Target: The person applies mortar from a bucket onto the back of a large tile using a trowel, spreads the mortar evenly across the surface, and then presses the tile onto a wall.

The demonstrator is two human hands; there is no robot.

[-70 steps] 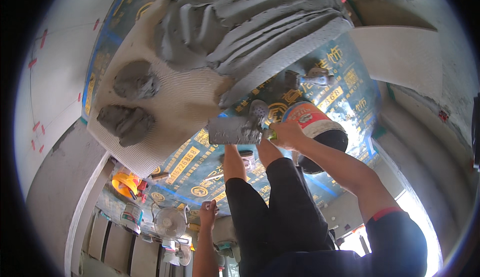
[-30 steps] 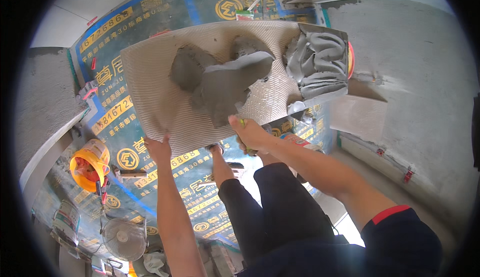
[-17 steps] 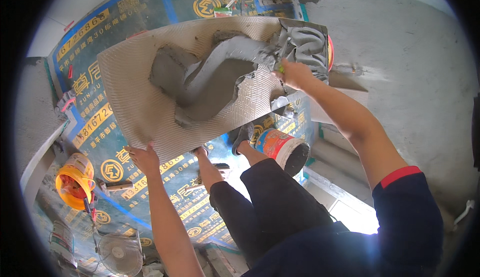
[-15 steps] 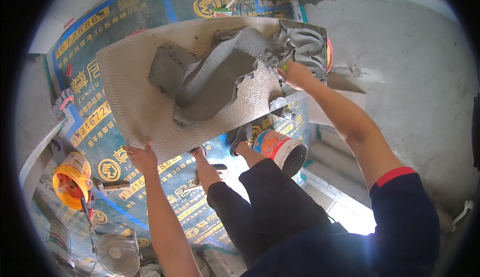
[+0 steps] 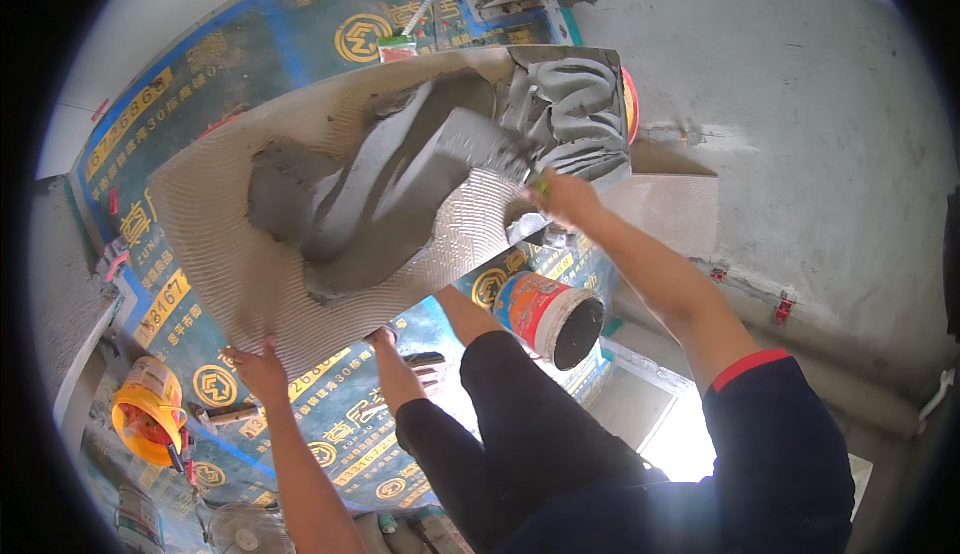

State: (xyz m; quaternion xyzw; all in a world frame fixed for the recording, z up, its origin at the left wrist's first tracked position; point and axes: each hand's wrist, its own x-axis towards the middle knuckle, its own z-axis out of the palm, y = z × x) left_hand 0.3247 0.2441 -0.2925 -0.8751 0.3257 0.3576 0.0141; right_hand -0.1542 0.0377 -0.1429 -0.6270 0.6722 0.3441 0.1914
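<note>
A large beige tile (image 5: 215, 234), its ribbed back facing up, lies tilted in front of me. Thick grey mortar (image 5: 375, 224) is smeared across its middle in folds. More mortar is piled in wavy ridges at the tile's right end. My right hand (image 5: 572, 202) is closed round the handle of a trowel, of which a little yellow-green shows. The trowel (image 5: 485, 144) has its wet metal blade lying against the mortar, right of the tile's middle. My left hand (image 5: 262, 369) grips the tile's near left edge, with a finger on top; part of the hand's hold is hidden.
An orange, blue and white bucket (image 5: 550, 319) stands by my legs below the tile. At the left is a yellow bucket (image 5: 150, 414) with tools. Printed green protective sheeting (image 5: 215, 384) covers the floor. A grey plastered wall (image 5: 780, 154) rises at the right.
The trowel and my right hand have moved left and toward me, and the mortar is spread differently. The view has shifted, so the tile appears further left. My left hand stays at its edge.
</note>
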